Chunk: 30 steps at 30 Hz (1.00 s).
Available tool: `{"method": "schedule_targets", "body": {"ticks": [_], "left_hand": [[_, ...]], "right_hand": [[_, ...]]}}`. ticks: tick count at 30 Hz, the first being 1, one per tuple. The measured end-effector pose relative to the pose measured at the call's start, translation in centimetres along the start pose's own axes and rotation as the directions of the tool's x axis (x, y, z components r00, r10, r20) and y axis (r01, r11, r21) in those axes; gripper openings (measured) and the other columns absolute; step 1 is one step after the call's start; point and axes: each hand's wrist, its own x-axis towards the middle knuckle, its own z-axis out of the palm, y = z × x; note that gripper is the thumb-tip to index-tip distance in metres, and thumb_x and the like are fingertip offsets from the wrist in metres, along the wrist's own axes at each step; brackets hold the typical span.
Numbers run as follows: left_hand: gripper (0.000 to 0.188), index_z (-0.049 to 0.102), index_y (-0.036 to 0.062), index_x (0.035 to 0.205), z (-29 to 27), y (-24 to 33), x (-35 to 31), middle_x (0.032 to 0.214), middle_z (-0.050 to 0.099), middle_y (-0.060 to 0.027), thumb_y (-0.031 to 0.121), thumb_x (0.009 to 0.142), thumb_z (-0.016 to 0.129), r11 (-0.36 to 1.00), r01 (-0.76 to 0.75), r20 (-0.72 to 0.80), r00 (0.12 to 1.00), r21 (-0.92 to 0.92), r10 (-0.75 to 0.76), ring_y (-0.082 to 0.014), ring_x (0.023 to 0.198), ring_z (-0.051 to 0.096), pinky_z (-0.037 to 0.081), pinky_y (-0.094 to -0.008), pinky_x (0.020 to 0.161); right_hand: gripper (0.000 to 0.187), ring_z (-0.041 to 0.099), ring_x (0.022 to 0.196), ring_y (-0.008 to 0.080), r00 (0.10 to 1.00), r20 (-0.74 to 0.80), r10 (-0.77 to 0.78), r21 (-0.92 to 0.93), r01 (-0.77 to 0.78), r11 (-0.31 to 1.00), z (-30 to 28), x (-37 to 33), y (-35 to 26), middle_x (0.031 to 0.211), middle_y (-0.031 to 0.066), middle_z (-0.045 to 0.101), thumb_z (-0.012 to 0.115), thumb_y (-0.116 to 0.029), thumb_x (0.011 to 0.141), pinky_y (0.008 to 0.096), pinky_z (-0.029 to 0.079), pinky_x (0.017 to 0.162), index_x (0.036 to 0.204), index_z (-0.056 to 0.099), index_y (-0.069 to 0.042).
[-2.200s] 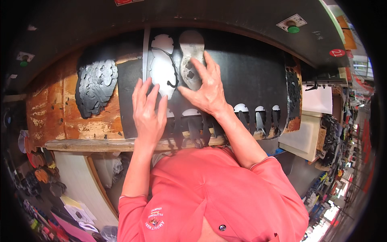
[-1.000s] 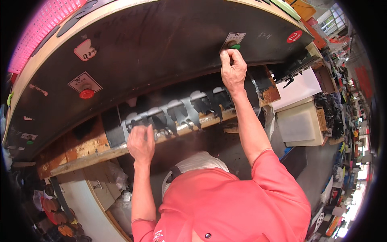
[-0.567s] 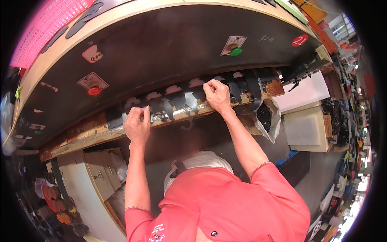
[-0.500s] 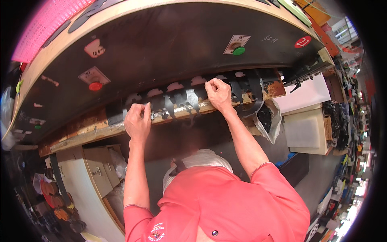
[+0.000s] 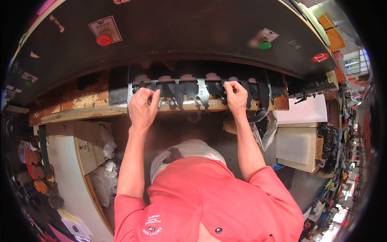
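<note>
A long black sheet (image 5: pixel 202 92) with a row of rounded cut-outs lies along the front of the work surface, its narrow strips hanging over the wooden edge. Pinkish patches show through the openings. At the sheet's left part, my left hand (image 5: pixel 143 108) is closed, thumb and fingertips pinched at the strips. My right hand (image 5: pixel 237 99) pinches farther right on the sheet, between two of the cut-outs. What exactly sits between the fingertips of either hand is too small to see.
Above the sheet spans a dark machine panel (image 5: pixel 181 36) with a red button (image 5: pixel 104 39) and a green button (image 5: pixel 265 45). A worn wooden edge (image 5: pixel 92 112) runs in front. Pale cabinet (image 5: pixel 62 157) stands left; a white sack (image 5: pixel 269 133) and box (image 5: pixel 296 147) stand right.
The view has tilted and turned, so the dark panel sits higher and the sheet looks more level. Both hands stay pinched at the sheet, slightly farther apart in the picture.
</note>
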Motion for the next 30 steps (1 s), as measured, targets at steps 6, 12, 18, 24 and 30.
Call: {"method": "schedule_targets", "body": {"ticks": [6,12,18,24,30], "left_hand": [[0.021,0.064,0.0008,0.081,-1.0,1.6,1.0,0.076,0.063,-0.0124,0.008,0.091,0.081,0.998,0.041,0.099,0.994,-0.039,-0.037,-0.0327,0.068,0.062,0.049,-0.0423,0.065],[0.007,0.071,0.0023,0.092,0.4,0.8,5.4,0.092,0.072,-0.0129,0.006,0.092,0.076,0.998,-0.007,0.091,0.996,-0.062,0.012,-0.0349,0.087,0.068,0.052,-0.0439,0.078],[0.029,0.07,0.0061,0.119,3.4,-1.6,8.4,0.124,0.07,-0.0113,-0.001,0.091,0.074,0.991,-0.033,0.073,0.997,0.128,0.024,-0.0342,0.121,0.065,0.047,-0.0453,0.1],[0.034,0.07,0.0054,0.126,3.4,-1.4,7.8,0.123,0.07,-0.0104,0.0,0.092,0.074,0.986,0.005,0.153,0.988,0.165,-0.031,-0.0344,0.121,0.064,0.046,-0.0452,0.1],[0.029,0.076,0.0032,0.114,3.1,0.4,9.2,0.113,0.071,-0.0132,0.004,0.086,0.082,0.997,0.056,0.129,0.99,0.061,-0.063,-0.0354,0.113,0.066,0.051,-0.045,0.093]], "right_hand": [[0.02,0.054,0.068,0.0009,0.982,-0.177,0.071,-0.068,-0.084,0.994,0.3,0.1,-2.7,0.075,-0.0048,0.065,0.075,-0.015,0.102,0.021,0.043,0.061,0.092,0.076,0.002],[0.045,0.069,0.108,0.0219,0.932,0.236,-0.276,-0.142,0.314,0.939,8.3,5.2,-7.2,0.125,0.0177,0.071,0.084,-0.018,0.091,0.0343,0.056,0.094,0.128,0.07,0.005],[0.077,0.05,0.132,0.0573,0.857,0.415,-0.305,-0.35,0.46,0.816,16.9,7.3,-8.6,0.147,0.0497,0.044,0.084,-0.024,0.079,0.0562,0.047,0.113,0.141,0.058,0.014],[0.077,0.051,0.141,0.0467,0.913,0.371,-0.17,-0.288,0.287,0.914,16.1,8.1,-8.1,0.154,0.0343,0.049,0.089,-0.021,0.073,0.0493,0.046,0.116,0.144,0.066,-0.004],[0.075,0.06,0.132,0.0226,0.848,0.501,0.176,0.44,-0.424,0.791,11.9,10.9,-7.1,0.143,0.0165,0.065,0.089,-0.011,0.081,0.036,0.047,0.114,0.149,0.059,0.005]]}}
